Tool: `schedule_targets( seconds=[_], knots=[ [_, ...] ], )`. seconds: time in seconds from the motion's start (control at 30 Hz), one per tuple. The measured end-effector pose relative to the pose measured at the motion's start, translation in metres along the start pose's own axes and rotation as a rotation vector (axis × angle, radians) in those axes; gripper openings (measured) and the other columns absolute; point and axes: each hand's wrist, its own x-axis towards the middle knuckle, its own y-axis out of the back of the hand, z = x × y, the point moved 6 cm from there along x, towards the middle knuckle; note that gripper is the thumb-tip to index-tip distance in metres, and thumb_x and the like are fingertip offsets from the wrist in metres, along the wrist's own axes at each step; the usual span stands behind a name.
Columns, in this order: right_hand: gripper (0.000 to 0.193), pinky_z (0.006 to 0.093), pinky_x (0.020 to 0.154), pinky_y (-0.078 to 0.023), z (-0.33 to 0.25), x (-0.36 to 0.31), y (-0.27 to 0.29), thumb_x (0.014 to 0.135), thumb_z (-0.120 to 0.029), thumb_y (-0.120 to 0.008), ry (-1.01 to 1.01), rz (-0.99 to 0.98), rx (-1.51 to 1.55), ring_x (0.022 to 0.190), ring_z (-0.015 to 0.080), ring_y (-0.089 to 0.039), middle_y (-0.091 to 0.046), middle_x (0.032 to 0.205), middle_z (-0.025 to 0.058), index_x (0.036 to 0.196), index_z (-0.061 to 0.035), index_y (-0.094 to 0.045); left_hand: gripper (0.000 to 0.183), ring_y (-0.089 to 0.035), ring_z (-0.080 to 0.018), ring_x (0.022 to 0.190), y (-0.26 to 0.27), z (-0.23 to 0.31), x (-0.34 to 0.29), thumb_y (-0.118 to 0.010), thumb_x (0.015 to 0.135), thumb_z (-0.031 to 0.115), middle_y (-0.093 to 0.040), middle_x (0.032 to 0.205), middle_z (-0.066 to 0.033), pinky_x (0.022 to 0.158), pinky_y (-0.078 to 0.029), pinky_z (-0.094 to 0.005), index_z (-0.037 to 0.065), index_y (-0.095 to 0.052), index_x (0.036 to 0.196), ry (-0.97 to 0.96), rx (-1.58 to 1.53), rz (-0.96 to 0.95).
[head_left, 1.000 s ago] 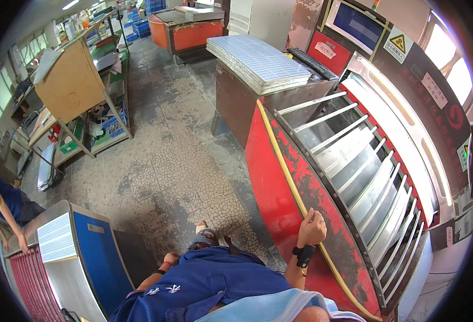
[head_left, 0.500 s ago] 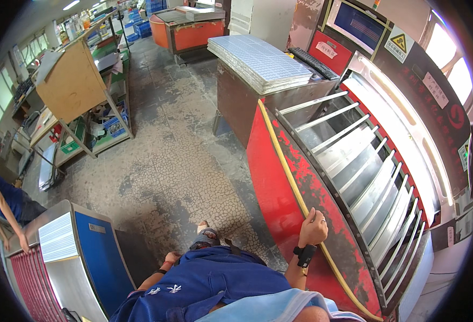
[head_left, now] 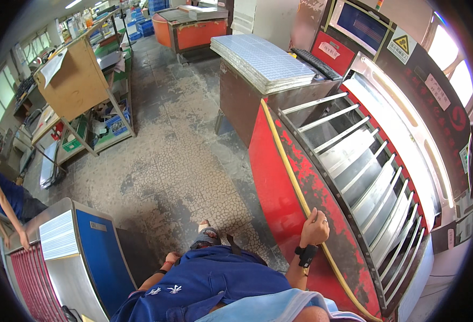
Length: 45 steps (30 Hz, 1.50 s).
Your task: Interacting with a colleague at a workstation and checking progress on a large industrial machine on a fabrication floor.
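Observation:
My right hand (head_left: 315,228), with a black band on its wrist, rests loosely fisted on the edge of the red machine (head_left: 279,214), beside its yellow edge strip (head_left: 284,155). No object shows in its fingers. Close to my blue shirt, my left hand (head_left: 172,257) hangs low by my side, a red band at its wrist; its fingers are mostly hidden. Right of my right hand, the machine's slanted bed carries several metal bars (head_left: 349,139), under a bright lit strip (head_left: 408,129).
Stacked pale panels (head_left: 263,61) lie on a cabinet ahead, beside a black keyboard (head_left: 317,63) and a screen (head_left: 358,22). At left stand a blue-sided machine (head_left: 99,247) with white sheets (head_left: 58,236), a wooden-board workbench (head_left: 72,86), and another person (head_left: 5,190).
The view has shifted very slightly. Both my hands keep nearly the same places, and the person at left has barely moved.

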Motion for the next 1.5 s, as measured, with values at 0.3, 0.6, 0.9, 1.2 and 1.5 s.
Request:
schedule_targets(
  seconds=[0.3, 0.6, 0.9, 1.2, 1.5],
  knots=[
    [0.023, 0.0401, 0.056, -0.051, -0.008, 0.004, -0.003, 0.093, -0.032, -0.063, -0.019, -0.009, 0.043, 0.064, 0.0277, -0.066, -0.068, 0.073, 0.0068, 0.084, -0.0107, -0.067, 0.037, -0.070, -0.0302, 0.087, -0.003, -0.008, 0.009, -0.076, 0.069, 0.040, -0.073, 0.090, -0.0157, 0.079, -0.053, -0.0387, 0.009, -0.077, 0.089, -0.086, 0.016, -0.003],
    [0.024, 0.0406, 0.056, -0.051, 0.000, -0.004, 0.000, 0.096, -0.032, -0.061, -0.012, -0.019, 0.009, 0.065, 0.0277, -0.065, -0.068, 0.076, 0.0065, 0.090, -0.0091, -0.066, 0.040, -0.070, -0.0290, 0.092, 0.010, 0.016, -0.007, -0.077, 0.067, 0.039, -0.074, 0.094, -0.0144, 0.082, -0.053, -0.0382, 0.008, -0.077, 0.093, -0.027, -0.008, -0.076],
    [0.025, 0.0406, 0.055, -0.051, 0.006, -0.005, 0.000, 0.094, -0.034, -0.063, -0.071, 0.026, -0.040, 0.063, 0.0285, -0.065, -0.068, 0.073, 0.0068, 0.086, -0.0107, -0.067, 0.043, -0.069, -0.0313, 0.093, 0.013, 0.011, 0.003, -0.075, 0.070, 0.041, -0.073, 0.094, -0.0156, 0.082, -0.052, -0.0382, 0.007, -0.075, 0.097, -0.022, -0.098, -0.027],
    [0.018, 0.0387, 0.054, -0.047, 0.003, 0.002, -0.007, 0.090, -0.028, -0.068, -0.064, 0.027, -0.011, 0.058, 0.0242, -0.061, -0.062, 0.067, 0.0031, 0.082, -0.0120, -0.065, 0.039, -0.069, -0.0319, 0.095, 0.025, 0.035, 0.077, -0.072, 0.076, 0.041, -0.072, 0.095, -0.0166, 0.082, -0.053, -0.0394, 0.009, -0.076, 0.097, -0.182, 0.100, 0.000],
    [0.017, 0.0395, 0.055, -0.048, 0.005, 0.003, -0.004, 0.089, -0.026, -0.068, -0.138, 0.024, 0.038, 0.058, 0.0275, -0.062, -0.062, 0.064, 0.0063, 0.080, -0.0116, -0.064, 0.039, -0.071, -0.0227, 0.089, 0.080, 0.133, 0.108, -0.079, 0.071, 0.033, -0.075, 0.091, -0.0128, 0.079, -0.054, -0.0351, 0.004, -0.076, 0.098, -0.221, 0.117, -0.118]
  ],
)
